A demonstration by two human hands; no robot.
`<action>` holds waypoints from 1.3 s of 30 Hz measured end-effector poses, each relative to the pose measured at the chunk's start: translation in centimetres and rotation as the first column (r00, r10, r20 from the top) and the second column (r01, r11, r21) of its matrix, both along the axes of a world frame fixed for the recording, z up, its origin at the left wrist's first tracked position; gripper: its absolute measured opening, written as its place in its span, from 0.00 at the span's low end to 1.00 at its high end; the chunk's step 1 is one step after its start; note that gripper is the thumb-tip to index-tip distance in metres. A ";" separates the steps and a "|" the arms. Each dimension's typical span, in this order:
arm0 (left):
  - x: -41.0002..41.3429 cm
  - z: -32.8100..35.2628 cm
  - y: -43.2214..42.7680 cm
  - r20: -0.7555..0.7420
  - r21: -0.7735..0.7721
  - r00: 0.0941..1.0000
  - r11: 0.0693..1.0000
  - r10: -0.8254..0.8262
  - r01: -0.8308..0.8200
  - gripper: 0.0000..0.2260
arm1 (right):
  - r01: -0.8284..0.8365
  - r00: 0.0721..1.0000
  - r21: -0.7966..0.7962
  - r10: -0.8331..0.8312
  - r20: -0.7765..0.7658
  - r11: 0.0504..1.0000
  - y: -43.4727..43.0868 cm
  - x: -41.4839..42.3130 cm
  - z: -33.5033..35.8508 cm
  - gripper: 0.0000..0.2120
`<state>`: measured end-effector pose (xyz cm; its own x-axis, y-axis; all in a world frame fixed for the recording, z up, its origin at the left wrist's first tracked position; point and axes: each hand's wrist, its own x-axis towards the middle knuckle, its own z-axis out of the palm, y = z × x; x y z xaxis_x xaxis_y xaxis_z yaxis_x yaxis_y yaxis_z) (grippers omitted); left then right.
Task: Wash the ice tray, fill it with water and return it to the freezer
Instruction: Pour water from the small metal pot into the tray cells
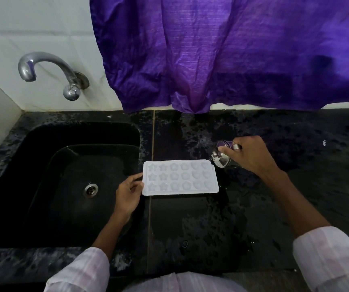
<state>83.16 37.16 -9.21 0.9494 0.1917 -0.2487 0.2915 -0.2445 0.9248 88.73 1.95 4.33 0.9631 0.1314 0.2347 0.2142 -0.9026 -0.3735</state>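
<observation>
**A:** Where is the ice tray (179,178) found?

**B:** It is laid flat on the black counter (274,197), just beside the sink (43,165). Its little star, flower and heart holes are turned up.

**A:** What is being done by the hands?

**B:** The tray's left edge is pinched by the left hand (128,193). A shiny steel cup (223,160) is gripped by the right hand (251,157) and is tipped toward the tray's far right corner.

**A:** Is water seen coming out?

**B:** That cannot be told for sure, because the spot is too small. It looks as if the filling step is being done.

**A:** How can it be done well?

**B:** The cup should be tipped only a little, so that a thin stream is made. The cup's lip should be moved from hole to hole. Each hole should be filled to just under its rim, so nothing is spilled when the tray is carried to the freezer. The tray should be held flat and steady by the left hand.

**A:** Is the tap (43,68) touched?

**B:** No. It is fixed to the wall above the sink, well apart from both hands.
</observation>
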 end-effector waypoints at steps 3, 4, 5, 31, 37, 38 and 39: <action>0.1 -0.2 0.1 -0.001 0.005 1.000 1.000 0.001 -0.001 0.14 | 0.012 1.000 0.015 -0.012 -0.020 1.000 0.1 -0.7 -0.4 0.28; 0.1 -0.3 0.1 -0.004 0.003 1.000 1.000 0.000 0.000 0.14 | 0.015 0.999 0.017 -0.014 -0.029 1.000 0.1 -1.0 -0.5 0.28; 0.2 -0.3 0.1 -0.005 0.000 1.000 1.000 0.000 0.000 0.14 | 0.016 0.999 0.017 -0.015 -0.036 1.000 0.1 -1.3 -0.7 0.28; -0.3 0.1 -0.7 0.050 -0.022 0.996 0.997 0.076 -0.075 0.12 | -0.060 0.997 0.062 0.063 -0.048 0.996 2.8 -3.6 -1.4 0.31; -0.3 0.4 -0.9 0.052 -0.007 0.993 0.995 0.102 -0.102 0.12 | 0.050 0.999 0.210 -0.044 -0.030 0.976 2.5 -3.1 -1.9 0.28; -0.3 0.4 -0.9 0.051 -0.003 0.993 0.994 0.108 -0.108 0.12 | 0.082 0.996 0.252 -0.074 -0.044 0.964 2.3 -3.2 -2.1 0.28; -0.3 0.5 -1.0 0.053 0.005 0.992 0.993 0.118 -0.118 0.11 | 0.124 0.992 0.297 -0.108 -0.069 0.947 2.1 -3.2 -2.3 0.28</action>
<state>82.82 36.21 -8.75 0.9318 0.3048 -0.1971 0.2698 -0.2184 0.9378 85.52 4.04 2.07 0.9793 -0.0506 0.1959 0.0882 -0.7647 -0.6383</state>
